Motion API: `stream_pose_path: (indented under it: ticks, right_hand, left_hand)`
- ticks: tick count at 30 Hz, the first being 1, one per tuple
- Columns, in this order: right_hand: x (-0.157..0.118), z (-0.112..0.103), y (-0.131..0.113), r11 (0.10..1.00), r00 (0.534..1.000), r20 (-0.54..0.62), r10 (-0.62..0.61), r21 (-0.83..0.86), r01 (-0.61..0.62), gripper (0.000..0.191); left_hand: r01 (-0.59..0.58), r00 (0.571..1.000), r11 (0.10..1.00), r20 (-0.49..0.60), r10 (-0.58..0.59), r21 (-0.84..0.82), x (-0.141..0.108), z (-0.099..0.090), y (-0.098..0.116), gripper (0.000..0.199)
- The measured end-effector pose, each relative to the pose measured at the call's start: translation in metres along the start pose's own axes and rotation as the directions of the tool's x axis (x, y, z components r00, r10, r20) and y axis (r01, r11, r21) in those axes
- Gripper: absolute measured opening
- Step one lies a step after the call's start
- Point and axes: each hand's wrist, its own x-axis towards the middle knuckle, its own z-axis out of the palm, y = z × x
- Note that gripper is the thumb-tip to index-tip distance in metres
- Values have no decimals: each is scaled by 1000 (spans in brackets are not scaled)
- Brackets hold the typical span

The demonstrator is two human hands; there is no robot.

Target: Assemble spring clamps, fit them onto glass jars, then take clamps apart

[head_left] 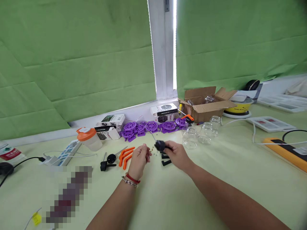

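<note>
My right hand (177,155) grips a black plastic part with a thin metal rod (160,146), the rod pointing up and away to the left. Just left of it, my left hand (139,159) is closed, fingertips curled together; whatever they pinch, if anything, is too small to make out. Tiny brass-coloured bits (152,149) lie on the table between the two hands. Black bent pieces (166,162) rest under my right hand. Beside my left hand are orange handles (126,157), and farther left more black parts with metal rods (104,165).
Purple plastic parts (151,126) lie piled along the back, near small boxes (164,111). Glass jars (190,139) stand right, before an open carton (208,103). An orange-lidded cup (89,139) and power strip (69,153) are left; another orange power strip (287,151) sits far right.
</note>
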Motion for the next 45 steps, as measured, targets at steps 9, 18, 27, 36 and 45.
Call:
stream_pose_path:
  ticks: [9, 18, 27, 36, 45]
  right_hand:
    - [-27, 22, -19, 820, 902, 304, -305, -398, 411, 18]
    - [-7, -8, -23, 965, 982, -135, -135, -242, 100, 17]
    - [13, -94, 21, 987, 584, -811, -32, -118, -110, 31]
    - [25, -149, 49, 621, 689, -627, -365, -715, -322, 30]
    - [107, -149, 34, 326, 898, -377, 227, -839, -435, 46]
  left_hand:
    - [79, 993, 995, -88, -74, 57, -38, -77, -7, 39]
    - [508, 860, 485, -446, -247, 712, -22, -192, -54, 36]
    - [416, 908, 432, -340, -244, 800, -7, -183, -67, 49]
    - [406, 914, 362, -384, -133, 839, -15, -179, -59, 65]
    - [384, 894, 369, -440, 81, 847, -25, -155, -47, 65]
